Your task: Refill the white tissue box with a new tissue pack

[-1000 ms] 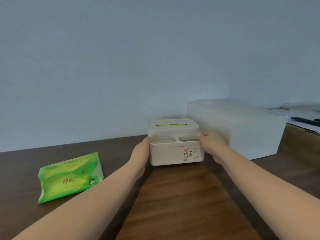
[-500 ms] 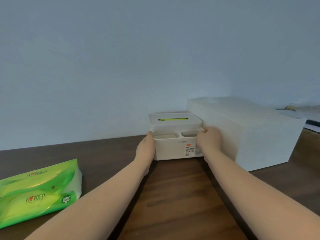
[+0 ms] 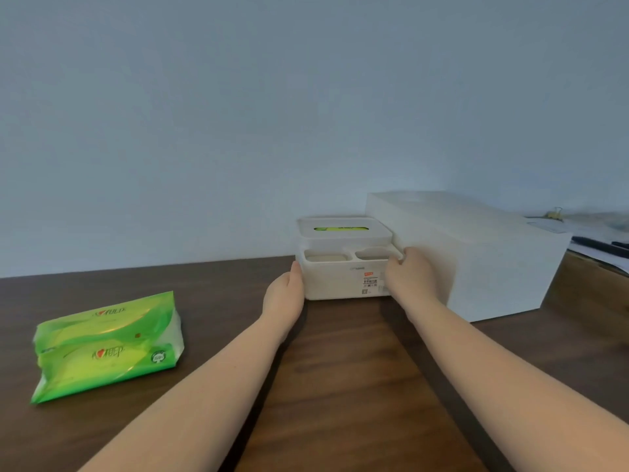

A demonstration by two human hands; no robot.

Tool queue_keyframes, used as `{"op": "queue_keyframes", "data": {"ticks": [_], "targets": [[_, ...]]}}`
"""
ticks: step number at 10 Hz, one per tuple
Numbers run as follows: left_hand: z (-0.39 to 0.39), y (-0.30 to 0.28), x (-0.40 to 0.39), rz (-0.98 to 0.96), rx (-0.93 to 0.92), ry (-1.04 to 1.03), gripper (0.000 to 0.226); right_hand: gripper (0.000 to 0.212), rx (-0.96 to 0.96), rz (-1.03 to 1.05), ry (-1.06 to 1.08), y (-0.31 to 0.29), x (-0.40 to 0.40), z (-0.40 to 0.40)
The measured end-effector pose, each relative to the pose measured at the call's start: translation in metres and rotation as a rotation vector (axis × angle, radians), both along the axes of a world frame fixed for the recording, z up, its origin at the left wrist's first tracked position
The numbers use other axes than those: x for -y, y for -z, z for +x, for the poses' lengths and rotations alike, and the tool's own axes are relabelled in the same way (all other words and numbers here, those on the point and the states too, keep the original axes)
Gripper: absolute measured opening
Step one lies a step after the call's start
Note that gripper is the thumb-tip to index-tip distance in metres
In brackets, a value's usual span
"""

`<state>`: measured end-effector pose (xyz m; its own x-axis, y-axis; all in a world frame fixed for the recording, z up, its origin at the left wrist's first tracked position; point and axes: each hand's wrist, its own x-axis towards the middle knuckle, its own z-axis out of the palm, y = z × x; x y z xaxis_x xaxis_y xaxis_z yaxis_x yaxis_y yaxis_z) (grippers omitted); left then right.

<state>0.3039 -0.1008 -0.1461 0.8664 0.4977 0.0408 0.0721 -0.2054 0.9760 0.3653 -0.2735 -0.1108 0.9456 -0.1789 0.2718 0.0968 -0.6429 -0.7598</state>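
The white tissue box (image 3: 337, 281) stands on the dark wooden table at the back, near the wall. Its lid has a slot showing green, and two small compartments sit along its front top. My left hand (image 3: 284, 296) presses flat against the box's left side. My right hand (image 3: 410, 279) grips its right front corner, fingers over the rim. A green tissue pack (image 3: 107, 345) lies flat on the table at the left, well apart from both hands.
A larger white box (image 3: 476, 260) stands right beside the tissue box, touching or nearly touching its right side. Behind it at the far right lie papers and a dark pen (image 3: 599, 245). The blue-grey wall runs close behind the table (image 3: 340, 386).
Both hands stay on the tissue box's sides. The view has shifted, so the green pack and the boxes sit differently in frame; the box itself shows no clear movement.
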Motion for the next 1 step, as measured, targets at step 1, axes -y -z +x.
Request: {"op": "queue_keyframes", "data": {"ticks": [1], "targets": [[-0.0208, 0.0028, -0.0069, 0.130, 0.005, -0.018, 0.033, 0.034, -0.032, 0.014, -0.062, -0.0098, 0.0192, -0.0237]]}}
